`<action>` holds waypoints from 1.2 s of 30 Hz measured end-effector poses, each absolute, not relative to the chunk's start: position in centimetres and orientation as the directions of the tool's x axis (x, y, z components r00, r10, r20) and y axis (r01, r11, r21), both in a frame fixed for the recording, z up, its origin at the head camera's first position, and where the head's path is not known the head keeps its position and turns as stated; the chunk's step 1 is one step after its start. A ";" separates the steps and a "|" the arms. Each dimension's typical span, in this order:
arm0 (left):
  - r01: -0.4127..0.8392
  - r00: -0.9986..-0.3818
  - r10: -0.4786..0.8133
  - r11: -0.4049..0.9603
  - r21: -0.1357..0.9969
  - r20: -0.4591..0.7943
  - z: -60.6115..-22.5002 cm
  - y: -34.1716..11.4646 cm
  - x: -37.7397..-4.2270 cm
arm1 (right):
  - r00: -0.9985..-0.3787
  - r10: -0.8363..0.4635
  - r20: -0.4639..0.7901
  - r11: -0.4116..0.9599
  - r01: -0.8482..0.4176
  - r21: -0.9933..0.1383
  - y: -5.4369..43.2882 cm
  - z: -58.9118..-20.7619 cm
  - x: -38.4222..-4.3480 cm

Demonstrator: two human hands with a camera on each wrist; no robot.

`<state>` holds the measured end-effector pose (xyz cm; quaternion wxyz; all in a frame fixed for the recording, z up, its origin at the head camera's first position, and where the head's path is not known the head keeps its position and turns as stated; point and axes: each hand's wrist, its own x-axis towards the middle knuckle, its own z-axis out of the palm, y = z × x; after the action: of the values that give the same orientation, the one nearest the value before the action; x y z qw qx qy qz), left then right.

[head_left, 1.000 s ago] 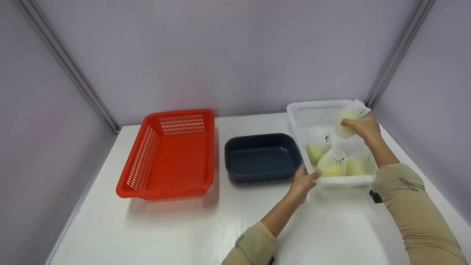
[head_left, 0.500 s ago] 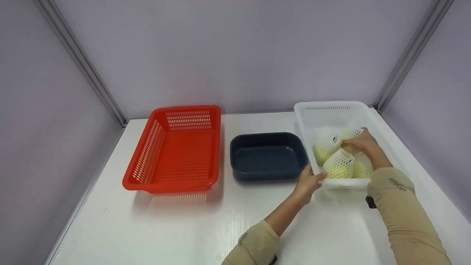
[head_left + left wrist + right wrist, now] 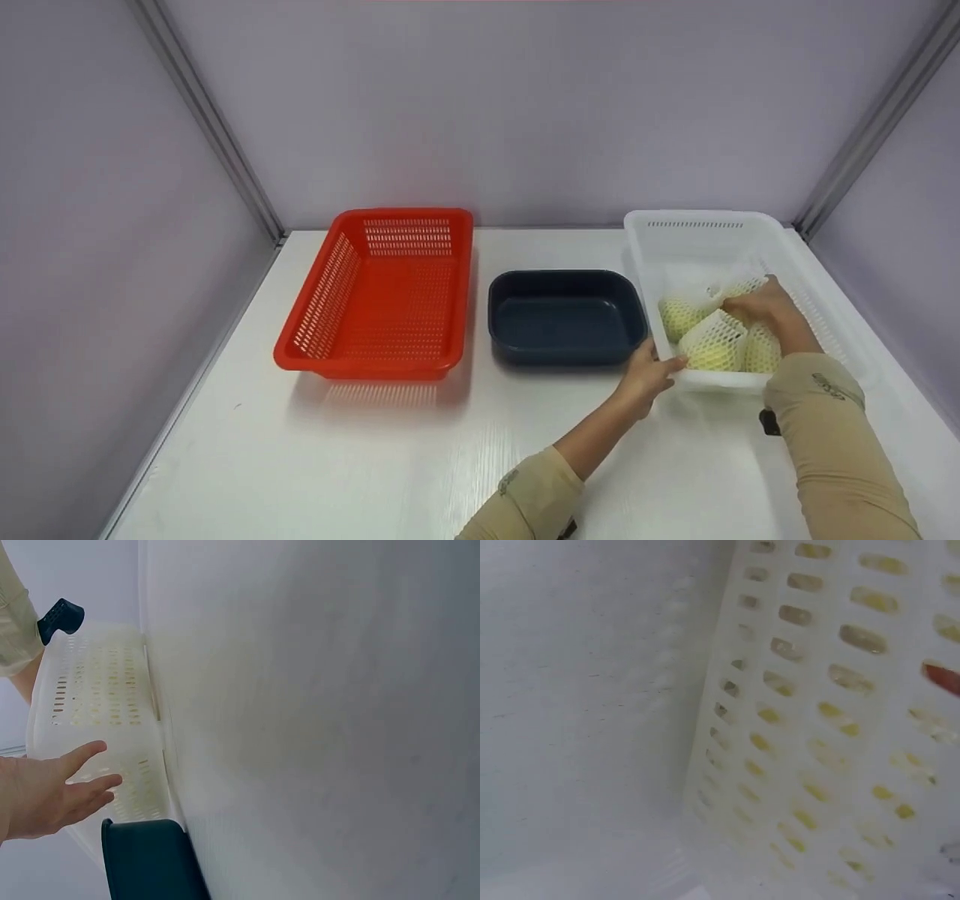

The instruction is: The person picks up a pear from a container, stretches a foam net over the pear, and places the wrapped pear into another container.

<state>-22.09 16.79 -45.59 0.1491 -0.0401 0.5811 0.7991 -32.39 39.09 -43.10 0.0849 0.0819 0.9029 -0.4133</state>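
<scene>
Inside the white basket, my right hand grips a yellowish fruit in a white foam net, low among the others. Nearer the front lie several more netted fruits. My left hand touches the basket's front left corner, thumb by the rim. In the left wrist view that left hand has straight, spread fingers against the basket wall. Only a reddish fingertip of the right hand shows in the right wrist view, beyond the slotted wall.
Left of the white basket stands a dark blue basin, close to the left hand. Farther left is a red slotted basket. All three stand on a white table with grey-lilac panels on its sides.
My right hand has lowered the netted fruit from above the white basket down among the others. The left hand has stayed at the corner. The head view has shifted slightly.
</scene>
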 end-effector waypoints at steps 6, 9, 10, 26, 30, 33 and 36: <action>-0.286 -0.952 0.201 -0.304 0.909 -0.233 -45.6 16.8 -21.9 | -0.957 0.021 -0.290 0.725 0.214 -0.654 39.2 -43.0 -32.7; -0.286 -0.951 0.208 -0.322 0.902 -0.227 -45.6 16.6 -22.0 | -0.940 -0.013 -0.340 0.757 0.213 -0.618 39.3 -42.8 -32.8; -0.284 -0.952 0.206 -0.325 0.902 -0.226 -45.6 16.6 -22.0 | -0.939 -0.021 -0.343 0.757 0.209 -0.619 39.3 -42.8 -32.8; -0.297 -0.951 0.177 -0.300 0.907 -0.253 -45.7 16.7 -22.1 | -0.934 -0.012 -0.356 0.672 0.256 -0.694 39.4 -41.7 -32.7; -0.252 -0.961 0.159 -0.173 0.952 -0.225 -45.4 16.3 -22.2 | -0.949 0.110 -0.297 0.567 0.305 -0.765 39.0 -41.0 -32.5; -0.200 -0.966 0.165 -0.001 0.980 -0.197 -45.1 15.4 -22.3 | -0.940 0.282 -0.193 0.506 0.317 -0.802 38.4 -40.5 -32.5; -0.155 -0.962 0.204 0.136 0.979 -0.181 -44.2 14.0 -22.4 | -0.899 0.436 -0.042 0.489 0.276 -0.828 37.7 -39.8 -32.5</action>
<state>-22.38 13.97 -44.25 0.1365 0.0165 0.7411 0.6571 -32.50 37.70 -39.80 -0.0870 0.2074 0.8583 -0.4612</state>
